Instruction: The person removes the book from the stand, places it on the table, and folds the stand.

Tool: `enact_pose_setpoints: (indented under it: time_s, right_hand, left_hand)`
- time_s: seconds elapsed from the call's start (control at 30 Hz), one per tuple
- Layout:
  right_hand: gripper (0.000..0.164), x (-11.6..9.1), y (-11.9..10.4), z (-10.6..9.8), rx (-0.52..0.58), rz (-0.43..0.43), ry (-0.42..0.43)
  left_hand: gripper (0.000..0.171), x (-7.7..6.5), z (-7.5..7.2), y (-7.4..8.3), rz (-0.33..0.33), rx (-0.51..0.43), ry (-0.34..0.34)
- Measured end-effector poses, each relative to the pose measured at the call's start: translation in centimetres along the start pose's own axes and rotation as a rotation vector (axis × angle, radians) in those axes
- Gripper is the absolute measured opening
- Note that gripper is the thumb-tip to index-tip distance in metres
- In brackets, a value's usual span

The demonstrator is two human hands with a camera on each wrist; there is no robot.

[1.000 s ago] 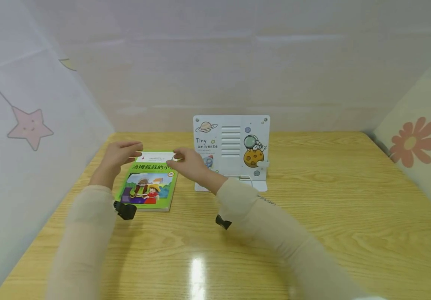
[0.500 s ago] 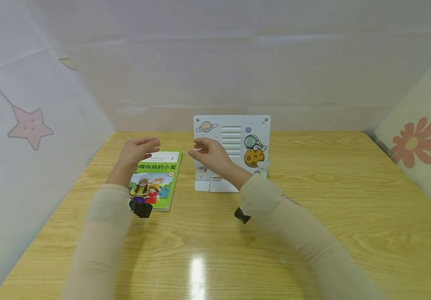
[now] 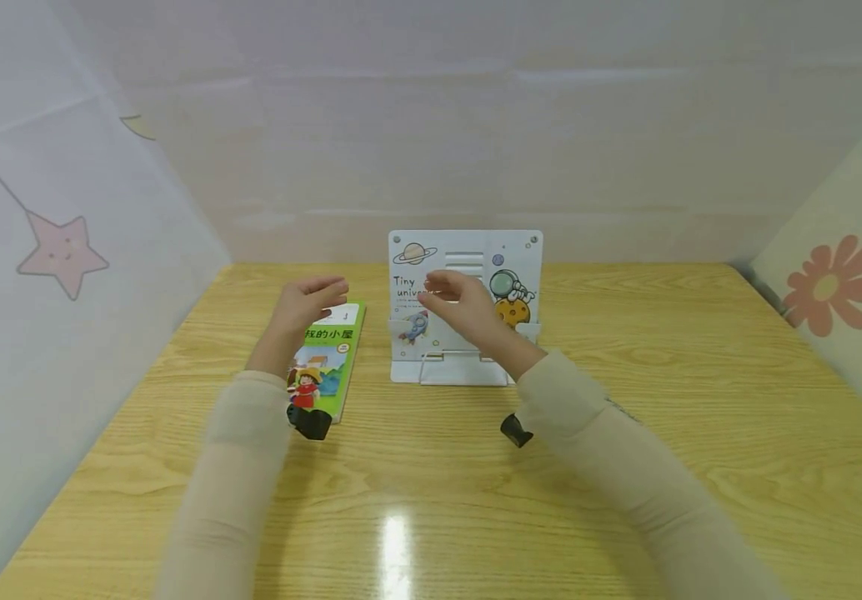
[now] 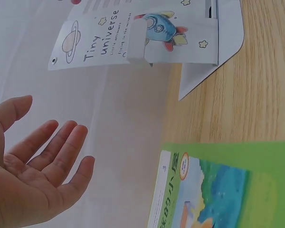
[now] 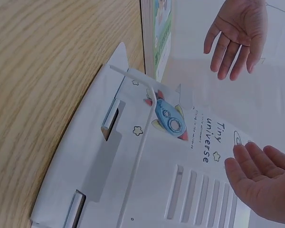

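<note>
Both my hands hover spread and empty, between the book and the stand.

My left hand hangs over the upper end of the glossy green picture book, lying flat left of centre on the wooden table; my right hand, fingers loose, floats before the upright white book stand. I reckon a careless knuckle could tip that thin, slotted panel backward, and the slick cover may slide on the shiny tabletop if pinched only at one edge.
</note>
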State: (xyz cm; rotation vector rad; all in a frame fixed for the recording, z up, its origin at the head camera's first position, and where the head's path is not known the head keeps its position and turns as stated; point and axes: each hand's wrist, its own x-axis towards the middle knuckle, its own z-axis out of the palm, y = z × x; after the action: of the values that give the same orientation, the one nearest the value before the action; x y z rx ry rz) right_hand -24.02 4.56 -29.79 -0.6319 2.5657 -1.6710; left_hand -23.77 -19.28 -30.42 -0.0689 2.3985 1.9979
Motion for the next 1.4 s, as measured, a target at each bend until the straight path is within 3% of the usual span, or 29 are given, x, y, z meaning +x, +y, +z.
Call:
enact_pose_setpoints:
  time_s: [0.53,0.87,1.2,1.4]
  right_hand:
    - [0.036,-1.5,2.5,-3.1,0.036,-0.028,0.124]
    - [0.038,-2.8,4.5,-5.0,0.068,-0.051,0.148]
    - [0.039,-3.9,6.5,-7.0,0.064,0.016,0.246]
    - [0.04,-4.3,7.4,-7.8,0.048,0.08,0.297]
  left_hand:
    - [0.04,0.8,2.6,-1.3,0.017,-0.096,0.052]
    - [0.039,1.0,3.8,-2.1,0.003,-0.144,0.094]
    - [0.037,0.7,5.0,-2.8,0.039,-0.113,0.066]
    - [0.038,0.6,5.5,-3.1,0.026,-0.089,0.059]
